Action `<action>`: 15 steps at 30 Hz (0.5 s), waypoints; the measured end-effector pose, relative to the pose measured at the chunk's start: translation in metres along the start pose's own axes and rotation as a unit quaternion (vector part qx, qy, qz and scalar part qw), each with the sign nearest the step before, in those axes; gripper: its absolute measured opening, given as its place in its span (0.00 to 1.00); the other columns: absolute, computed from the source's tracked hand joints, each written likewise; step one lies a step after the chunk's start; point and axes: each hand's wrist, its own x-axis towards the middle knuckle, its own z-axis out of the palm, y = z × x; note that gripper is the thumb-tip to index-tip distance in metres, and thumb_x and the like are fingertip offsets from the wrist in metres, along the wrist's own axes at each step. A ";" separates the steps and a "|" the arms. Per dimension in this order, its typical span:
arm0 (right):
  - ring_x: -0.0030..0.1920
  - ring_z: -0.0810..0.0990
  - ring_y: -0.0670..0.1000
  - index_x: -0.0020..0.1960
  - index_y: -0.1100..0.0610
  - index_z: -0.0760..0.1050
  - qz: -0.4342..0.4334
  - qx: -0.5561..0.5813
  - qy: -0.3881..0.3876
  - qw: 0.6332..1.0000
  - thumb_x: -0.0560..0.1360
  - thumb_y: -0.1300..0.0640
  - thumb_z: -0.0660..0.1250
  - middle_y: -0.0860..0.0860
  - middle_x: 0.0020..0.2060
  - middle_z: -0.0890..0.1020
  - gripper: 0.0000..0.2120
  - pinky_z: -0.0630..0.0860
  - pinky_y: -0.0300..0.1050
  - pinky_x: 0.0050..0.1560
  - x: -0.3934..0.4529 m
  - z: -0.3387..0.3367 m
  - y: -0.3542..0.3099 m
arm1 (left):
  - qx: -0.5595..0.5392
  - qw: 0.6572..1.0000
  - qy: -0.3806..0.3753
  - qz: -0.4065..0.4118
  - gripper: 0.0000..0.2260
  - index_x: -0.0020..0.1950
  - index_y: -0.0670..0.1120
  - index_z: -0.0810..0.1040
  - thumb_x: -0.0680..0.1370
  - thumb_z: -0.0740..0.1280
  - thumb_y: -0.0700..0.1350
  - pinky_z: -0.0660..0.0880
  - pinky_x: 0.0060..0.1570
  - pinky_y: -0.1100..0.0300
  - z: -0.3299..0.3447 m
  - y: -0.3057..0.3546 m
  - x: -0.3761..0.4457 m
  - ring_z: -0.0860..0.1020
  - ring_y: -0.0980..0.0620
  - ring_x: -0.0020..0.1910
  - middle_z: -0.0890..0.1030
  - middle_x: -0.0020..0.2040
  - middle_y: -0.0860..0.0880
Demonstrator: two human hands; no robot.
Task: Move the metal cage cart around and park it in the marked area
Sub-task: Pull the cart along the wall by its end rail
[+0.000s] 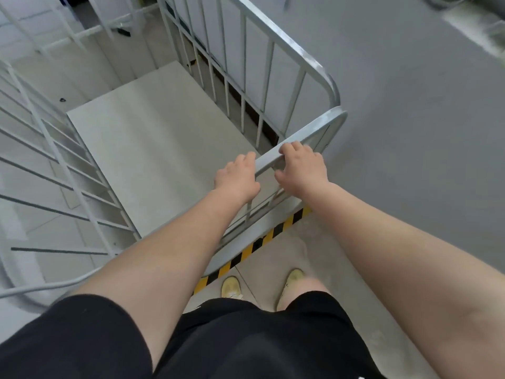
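Nearest, below both hands, are the person's black shorts (246, 337) and two pale yellow shoes (231, 287) on a tiled floor. Just ahead of the shoes, beneath the forearms, a yellow-and-black striped tape line (254, 246) runs diagonally across the floor — the near edge of the metal cage cart (164, 149) sits right at it, though whether the wheels are over or short of the line cannot be seen.

The left hand (237, 177) and the right hand (302, 168) are close together on the cart's near top rail (308, 135), a flat grey bar; each has its fingers curled over the bar and holds it. The rail slants up to the right of the right hand, where it bends into the cart's corner.

Beyond the hands lies the cart's flat pale deck, bare. To the left of the left hand stands a side panel of thin white bars; ahead and right of the right hand rises the other barred side — behind it a white wall with a dark base strip. Grey floor (410, 119) spreads out to the right of the right hand.
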 end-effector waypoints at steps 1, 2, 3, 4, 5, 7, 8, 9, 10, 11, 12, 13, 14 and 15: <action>0.62 0.71 0.56 0.66 0.56 0.67 -0.004 0.002 0.001 1.000 0.76 0.53 0.61 0.53 0.62 0.73 0.19 0.67 0.51 0.60 0.010 -0.003 0.008 | 0.000 1.000 -0.003 -0.005 0.23 0.69 0.48 0.62 0.76 0.64 0.45 0.71 0.55 0.49 0.000 0.008 0.008 0.71 0.42 0.63 0.70 0.65 0.45; 0.62 0.71 0.56 0.66 0.56 0.67 -0.010 0.005 0.003 1.000 0.76 0.54 0.60 0.53 0.63 0.73 0.19 0.67 0.51 0.60 0.021 -0.005 0.017 | -0.002 1.000 -0.004 -0.012 0.23 0.69 0.48 0.62 0.75 0.64 0.45 0.71 0.55 0.49 0.001 0.016 0.016 0.71 0.42 0.63 0.70 0.65 0.46; 0.62 0.70 0.57 0.66 0.56 0.67 -0.022 0.007 0.003 1.000 0.76 0.55 0.60 0.53 0.63 0.73 0.19 0.67 0.51 0.61 0.031 -0.007 0.026 | -0.005 1.000 -0.004 -0.020 0.23 0.69 0.49 0.63 0.75 0.65 0.45 0.71 0.55 0.49 0.001 0.023 0.024 0.72 0.42 0.63 0.71 0.65 0.46; 0.63 0.70 0.57 0.66 0.57 0.67 -0.040 0.007 0.001 0.999 0.76 0.57 0.59 0.54 0.62 0.72 0.18 0.66 0.51 0.61 0.043 -0.010 0.035 | -0.007 1.000 -0.002 -0.029 0.23 0.69 0.49 0.63 0.75 0.65 0.45 0.71 0.55 0.49 0.001 0.032 0.033 0.72 0.42 0.62 0.71 0.65 0.46; 0.63 0.70 0.57 0.66 0.57 0.67 -0.061 0.003 -0.006 0.998 0.76 0.58 0.60 0.54 0.62 0.72 0.19 0.66 0.51 0.62 0.054 -0.012 0.044 | -0.009 0.999 0.000 -0.039 0.23 0.69 0.49 0.63 0.75 0.65 0.45 0.71 0.54 0.49 0.002 0.040 0.041 0.72 0.42 0.62 0.71 0.65 0.46; 0.64 0.70 0.57 0.66 0.57 0.67 -0.097 -0.014 -0.031 0.995 0.74 0.61 0.63 0.54 0.62 0.72 0.21 0.65 0.51 0.63 0.076 -0.017 0.066 | -0.016 0.998 -0.002 -0.060 0.23 0.69 0.49 0.63 0.75 0.64 0.45 0.71 0.52 0.50 0.005 0.060 0.057 0.73 0.42 0.62 0.72 0.65 0.46; 0.64 0.70 0.57 0.66 0.57 0.66 -0.114 -0.030 -0.040 0.992 0.73 0.63 0.64 0.54 0.62 0.73 0.22 0.65 0.51 0.65 0.087 -0.019 0.078 | -0.016 0.998 -0.004 -0.068 0.22 0.69 0.49 0.64 0.76 0.63 0.44 0.71 0.50 0.51 0.007 0.070 0.065 0.74 0.42 0.62 0.72 0.65 0.46; 0.65 0.69 0.57 0.67 0.56 0.66 -0.133 -0.053 -0.050 0.988 0.73 0.64 0.64 0.54 0.63 0.73 0.23 0.63 0.52 0.67 0.097 -0.020 0.090 | -0.011 0.997 -0.007 -0.075 0.21 0.68 0.50 0.64 0.76 0.62 0.42 0.70 0.48 0.51 0.009 0.079 0.072 0.75 0.41 0.60 0.73 0.64 0.46; 0.66 0.69 0.56 0.67 0.55 0.66 -0.151 -0.080 -0.063 0.983 0.73 0.64 0.64 0.53 0.63 0.73 0.23 0.60 0.52 0.70 0.106 -0.020 0.102 | 0.001 0.997 -0.013 -0.080 0.19 0.67 0.50 0.65 0.76 0.61 0.40 0.69 0.45 0.51 0.010 0.086 0.077 0.76 0.41 0.58 0.74 0.61 0.45; 0.67 0.68 0.56 0.67 0.55 0.66 -0.169 -0.103 -0.076 0.977 0.73 0.64 0.63 0.53 0.63 0.73 0.23 0.56 0.53 0.73 0.114 -0.020 0.111 | 0.015 0.996 -0.018 -0.083 0.18 0.65 0.49 0.66 0.76 0.60 0.38 0.69 0.42 0.51 0.011 0.090 0.081 0.76 0.40 0.54 0.76 0.59 0.45; 0.67 0.69 0.56 0.66 0.55 0.67 -0.185 -0.120 -0.082 0.972 0.74 0.63 0.63 0.53 0.63 0.74 0.21 0.54 0.53 0.75 0.120 -0.019 0.118 | 0.026 0.996 -0.022 -0.084 0.16 0.63 0.48 0.66 0.76 0.59 0.36 0.69 0.39 0.52 0.011 0.091 0.083 0.76 0.41 0.49 0.76 0.55 0.44; 0.66 0.70 0.57 0.64 0.55 0.68 -0.199 -0.130 -0.081 0.968 0.74 0.62 0.63 0.53 0.61 0.75 0.19 0.53 0.53 0.75 0.125 -0.018 0.122 | 0.034 0.996 -0.027 -0.084 0.16 0.61 0.47 0.66 0.76 0.58 0.34 0.68 0.38 0.51 0.012 0.090 0.083 0.74 0.42 0.45 0.76 0.53 0.43; 0.64 0.71 0.57 0.62 0.55 0.69 -0.210 -0.134 -0.079 0.965 0.74 0.61 0.64 0.53 0.59 0.76 0.17 0.54 0.52 0.75 0.128 -0.016 0.124 | 0.038 0.995 -0.035 -0.083 0.17 0.61 0.47 0.65 0.76 0.57 0.32 0.68 0.37 0.51 0.012 0.089 0.083 0.73 0.42 0.43 0.75 0.51 0.43; 0.63 0.72 0.57 0.61 0.56 0.70 -0.218 -0.133 -0.077 0.964 0.74 0.61 0.64 0.53 0.58 0.77 0.16 0.57 0.51 0.73 0.129 -0.015 0.124 | 0.038 0.995 -0.041 -0.085 0.17 0.61 0.47 0.64 0.75 0.56 0.31 0.67 0.36 0.52 0.012 0.087 0.082 0.72 0.43 0.42 0.74 0.50 0.43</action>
